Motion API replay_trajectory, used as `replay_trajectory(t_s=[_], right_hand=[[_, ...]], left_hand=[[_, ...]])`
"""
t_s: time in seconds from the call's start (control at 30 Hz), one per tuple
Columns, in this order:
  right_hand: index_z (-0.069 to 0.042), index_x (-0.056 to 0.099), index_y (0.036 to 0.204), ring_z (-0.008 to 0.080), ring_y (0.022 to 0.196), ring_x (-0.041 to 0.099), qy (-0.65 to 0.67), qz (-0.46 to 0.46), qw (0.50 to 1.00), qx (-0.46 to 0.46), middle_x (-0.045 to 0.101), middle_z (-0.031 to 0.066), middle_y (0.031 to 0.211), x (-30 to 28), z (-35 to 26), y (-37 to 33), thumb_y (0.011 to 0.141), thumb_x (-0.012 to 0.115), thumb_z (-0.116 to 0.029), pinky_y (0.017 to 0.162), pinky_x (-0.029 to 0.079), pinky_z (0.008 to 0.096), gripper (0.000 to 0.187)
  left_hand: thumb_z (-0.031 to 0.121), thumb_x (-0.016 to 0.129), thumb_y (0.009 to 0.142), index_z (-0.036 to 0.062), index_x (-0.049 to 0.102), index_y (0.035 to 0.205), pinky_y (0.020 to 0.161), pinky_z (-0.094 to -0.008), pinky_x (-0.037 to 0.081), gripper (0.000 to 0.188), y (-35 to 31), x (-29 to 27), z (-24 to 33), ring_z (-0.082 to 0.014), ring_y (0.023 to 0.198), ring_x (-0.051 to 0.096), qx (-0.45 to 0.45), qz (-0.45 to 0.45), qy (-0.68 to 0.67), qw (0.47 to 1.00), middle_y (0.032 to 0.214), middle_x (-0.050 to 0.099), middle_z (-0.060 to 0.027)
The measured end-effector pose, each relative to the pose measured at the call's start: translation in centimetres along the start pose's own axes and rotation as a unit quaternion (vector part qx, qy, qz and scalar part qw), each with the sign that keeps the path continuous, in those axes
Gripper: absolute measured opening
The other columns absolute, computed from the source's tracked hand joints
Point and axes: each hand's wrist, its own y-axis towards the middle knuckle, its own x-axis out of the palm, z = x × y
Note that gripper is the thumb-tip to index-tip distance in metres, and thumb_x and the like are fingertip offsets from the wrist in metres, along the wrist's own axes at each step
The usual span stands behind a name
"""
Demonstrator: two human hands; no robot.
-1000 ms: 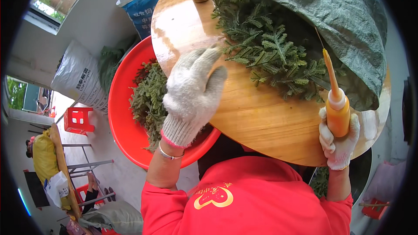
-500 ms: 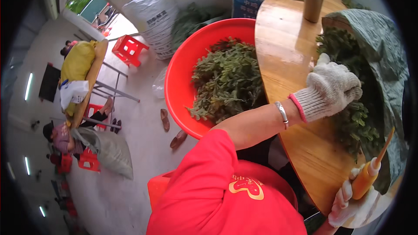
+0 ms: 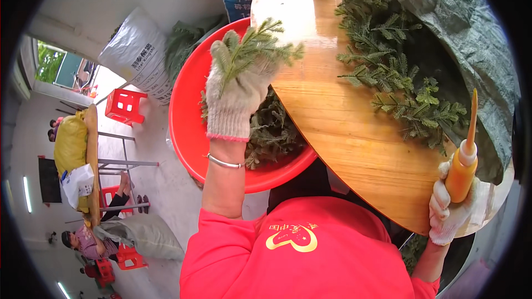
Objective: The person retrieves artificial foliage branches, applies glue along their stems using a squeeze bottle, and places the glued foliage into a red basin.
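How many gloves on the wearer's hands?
2: one on the left hand, holding a green sprig over the red basin; one on the right hand, around the orange bottle. Neither is hidden.

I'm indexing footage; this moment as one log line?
left hand: holds green needled sprig above round red basin | right hand: holds orange pointed-nozzle bottle | green sprigs on brown wooden table

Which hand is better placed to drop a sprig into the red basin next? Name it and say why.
Probably the left hand: it holds a green sprig over the red basin, while the right hand grips an orange bottle, farther away.
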Motion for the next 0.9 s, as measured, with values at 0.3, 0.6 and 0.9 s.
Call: replay_trajectory(t_s=[0.3,0.6,0.9], right_hand=[[0.013,0.041,0.124,0.0160,0.039,0.041,0.019,0.087,0.992,-0.085,0.053,0.0183,0.080,2.1,1.2,-0.2,0.099,0.054,-0.057,0.031,0.041,0.0236,0.075],[0.014,0.043,0.124,0.0134,0.044,0.042,0.041,-0.003,0.994,-0.102,0.053,0.0216,0.104,0.7,0.9,-0.7,0.099,0.053,-0.058,0.033,0.040,0.0215,0.077],[0.013,0.042,0.118,0.0139,0.036,0.035,0.062,0.026,0.996,-0.067,0.044,0.0109,0.063,1.0,1.0,-0.7,0.098,0.054,-0.060,0.031,0.039,0.0219,0.077]], left_hand=[[0.043,0.052,0.106,0.0138,0.065,0.118,0.093,-0.0594,0.055,0.034,1.3,2.0,-1.3,-0.0384,0.112,0.066,0.004,-0.047,0.070,0.996,0.119,0.070,-0.0109],[0.018,0.077,0.092,0.0039,0.075,0.092,0.089,-0.0302,0.054,0.014,6.6,10.3,-12.9,-0.0158,0.100,0.068,0.494,-0.335,0.705,0.384,0.104,0.074,-0.0064],[0.023,0.069,0.101,0.0024,0.068,0.121,0.091,-0.0280,0.054,0.029,4.1,8.0,-7.3,-0.0143,0.103,0.068,0.235,-0.038,0.421,0.875,0.118,0.073,-0.0074]])
